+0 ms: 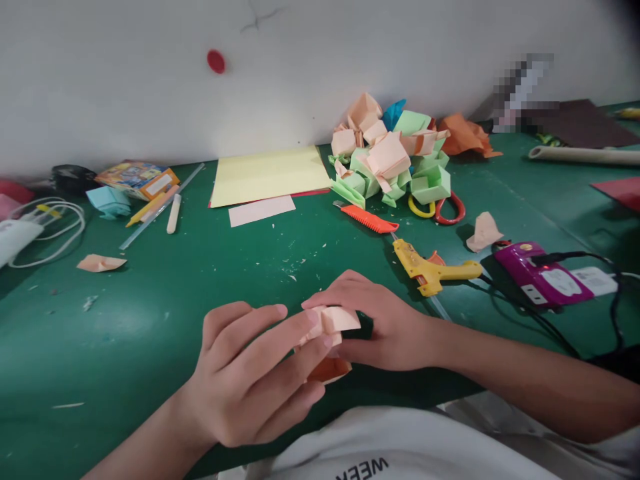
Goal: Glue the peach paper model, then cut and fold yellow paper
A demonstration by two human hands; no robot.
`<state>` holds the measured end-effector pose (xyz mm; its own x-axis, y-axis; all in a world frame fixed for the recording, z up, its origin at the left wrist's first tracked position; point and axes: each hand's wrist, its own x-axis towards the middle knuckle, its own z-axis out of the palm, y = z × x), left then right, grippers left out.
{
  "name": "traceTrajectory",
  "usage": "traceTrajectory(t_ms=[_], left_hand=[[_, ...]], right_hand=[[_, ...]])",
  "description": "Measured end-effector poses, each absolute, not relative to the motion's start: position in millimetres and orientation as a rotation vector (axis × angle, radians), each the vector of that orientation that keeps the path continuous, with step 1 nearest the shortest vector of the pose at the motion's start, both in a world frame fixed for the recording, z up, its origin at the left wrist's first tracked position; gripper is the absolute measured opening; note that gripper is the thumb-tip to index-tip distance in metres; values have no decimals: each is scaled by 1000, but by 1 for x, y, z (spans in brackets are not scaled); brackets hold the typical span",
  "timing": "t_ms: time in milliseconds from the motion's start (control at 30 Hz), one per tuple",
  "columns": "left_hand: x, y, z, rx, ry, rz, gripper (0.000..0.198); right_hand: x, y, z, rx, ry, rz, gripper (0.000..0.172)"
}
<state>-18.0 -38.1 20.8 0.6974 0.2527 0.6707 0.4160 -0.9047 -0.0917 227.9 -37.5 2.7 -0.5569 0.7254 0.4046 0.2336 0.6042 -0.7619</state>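
Observation:
A small folded piece of peach paper [340,320] is held between my two hands, low over the front of the green table. My left hand [255,373] grips it from the left with the fingertips, and its palm side is hidden. From the right, my right hand [385,320] pinches the same paper between thumb and fingers. Below the fingers shows a darker orange-brown inner side of the paper, with a pale edge. Just beyond my right hand lies a yellow glue gun [425,267], its nozzle near an orange cutter knife [370,219].
A heap of folded green and peach paper pieces [390,157] stands against the wall, with scissors [450,208] partly under it. Yellow sheets [270,177] lie left of it. A purple power strip [543,273] with cables sits right. Crayon box [137,179] and chalk [174,213] lie left.

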Motion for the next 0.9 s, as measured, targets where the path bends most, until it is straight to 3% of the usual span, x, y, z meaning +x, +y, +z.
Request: traceTrajectory(t_ms=[900], left_hand=[[-14,-37,30,-2862,-722,-1185,36]], right_hand=[[228,-39,5,-753,-2064,905,39]])
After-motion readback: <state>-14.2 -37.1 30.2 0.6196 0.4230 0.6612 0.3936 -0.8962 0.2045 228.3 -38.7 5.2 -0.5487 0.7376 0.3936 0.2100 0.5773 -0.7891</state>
